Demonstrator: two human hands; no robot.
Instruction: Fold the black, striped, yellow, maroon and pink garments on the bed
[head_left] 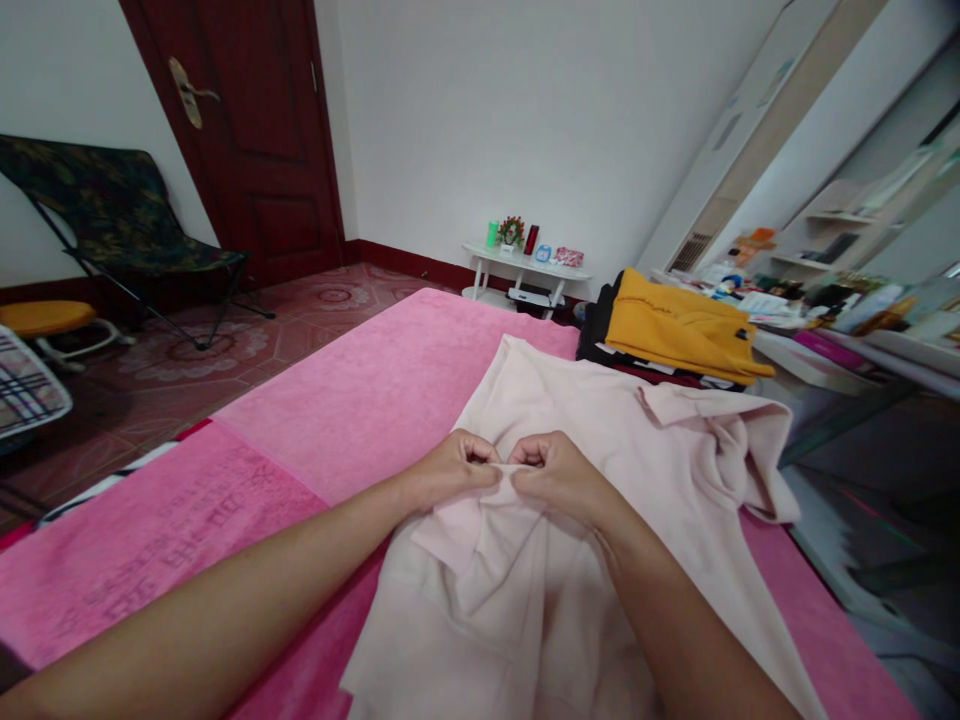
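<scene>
A pale pink garment [577, 400], which looks like a coat, lies spread over the bed in front of me. My left hand [457, 468] pinches its fabric near the middle. Close beside it, my right hand [551, 470] pinches the same stretch of cloth, thumb against curled fingers. Between the two sets of fingertips the fabric is slightly raised, and folds hang from there toward me. Whether a button or other small part sits in the pinch is hidden. One sleeve [735, 440] lies bunched and bent at the right.
A pink blanket [375, 370] covers the bed. Folded clothes with a mustard-yellow top [675, 325] are stacked at the far right corner. Beyond stand a small white table [517, 260] and a cluttered desk [810, 350]. A camouflage folding chair [120, 210] is at the left, near the door [247, 130].
</scene>
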